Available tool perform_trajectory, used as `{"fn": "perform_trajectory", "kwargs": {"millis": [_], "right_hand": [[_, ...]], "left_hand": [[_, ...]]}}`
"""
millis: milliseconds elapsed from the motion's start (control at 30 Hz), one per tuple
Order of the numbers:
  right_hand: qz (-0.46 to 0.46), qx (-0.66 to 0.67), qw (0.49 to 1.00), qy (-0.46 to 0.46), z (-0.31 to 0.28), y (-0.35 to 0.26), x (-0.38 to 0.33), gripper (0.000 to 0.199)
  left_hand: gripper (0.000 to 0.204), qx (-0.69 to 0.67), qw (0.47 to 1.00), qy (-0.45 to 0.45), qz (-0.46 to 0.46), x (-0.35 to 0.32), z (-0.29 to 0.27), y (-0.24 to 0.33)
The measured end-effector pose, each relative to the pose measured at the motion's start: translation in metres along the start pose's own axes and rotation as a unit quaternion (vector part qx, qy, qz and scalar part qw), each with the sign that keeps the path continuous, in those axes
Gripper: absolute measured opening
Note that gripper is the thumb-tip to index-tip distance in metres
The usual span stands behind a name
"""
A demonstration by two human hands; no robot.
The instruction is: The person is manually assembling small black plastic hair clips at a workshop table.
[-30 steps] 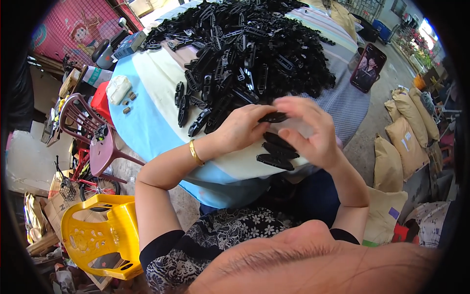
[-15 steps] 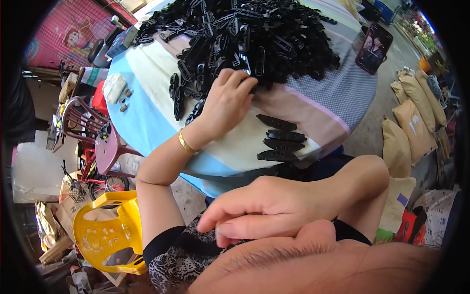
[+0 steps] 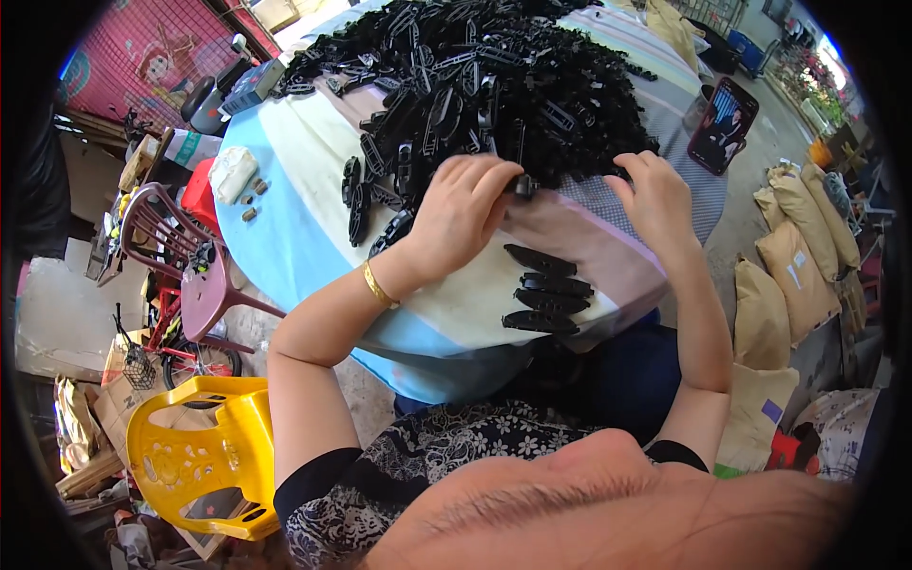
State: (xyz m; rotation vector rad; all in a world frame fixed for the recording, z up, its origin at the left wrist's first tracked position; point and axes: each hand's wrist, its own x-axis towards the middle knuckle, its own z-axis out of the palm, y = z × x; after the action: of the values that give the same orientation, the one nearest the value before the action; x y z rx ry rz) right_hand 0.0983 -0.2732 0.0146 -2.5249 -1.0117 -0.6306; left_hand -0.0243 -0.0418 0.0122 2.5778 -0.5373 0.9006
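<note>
A big heap of black plastic pieces [image 3: 475, 71], many of them slim oval frames, covers the far part of the cloth-covered table [image 3: 304, 275]. My left hand [image 3: 461, 211], with a gold bracelet at its wrist, is closed around one black plastic piece [image 3: 522, 187] at the heap's near edge. To its right, my right hand [image 3: 657, 199] reaches the heap's right edge with thumb and fingertips drawn together. Something small and dark shows at those fingertips, too little to name. Several long black plastic pieces [image 3: 551, 302] lie in a column nearer to me.
A phone [image 3: 724, 125] stands propped at the table's right edge. A white bag [image 3: 233, 174] and small brown bits [image 3: 252, 201] lie at the left. Beyond are a purple chair [image 3: 214, 285], a yellow chair [image 3: 199, 456] and, on the right floor, brown sacks [image 3: 798, 275].
My right hand has gone from close below my face out to the heap's right edge. My left hand has drawn slightly back from the heap, a black piece now showing in its fingers.
</note>
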Motion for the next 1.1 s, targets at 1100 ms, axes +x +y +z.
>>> {"fn": "perform_trajectory", "kwargs": {"millis": [1100], "right_hand": [[-0.057,0.420,0.906,-0.022,0.005,-0.053,-0.006,0.014]], "left_hand": [[0.024,-0.535,0.749,-0.118,-0.373,-0.011,0.014,0.007]]}}
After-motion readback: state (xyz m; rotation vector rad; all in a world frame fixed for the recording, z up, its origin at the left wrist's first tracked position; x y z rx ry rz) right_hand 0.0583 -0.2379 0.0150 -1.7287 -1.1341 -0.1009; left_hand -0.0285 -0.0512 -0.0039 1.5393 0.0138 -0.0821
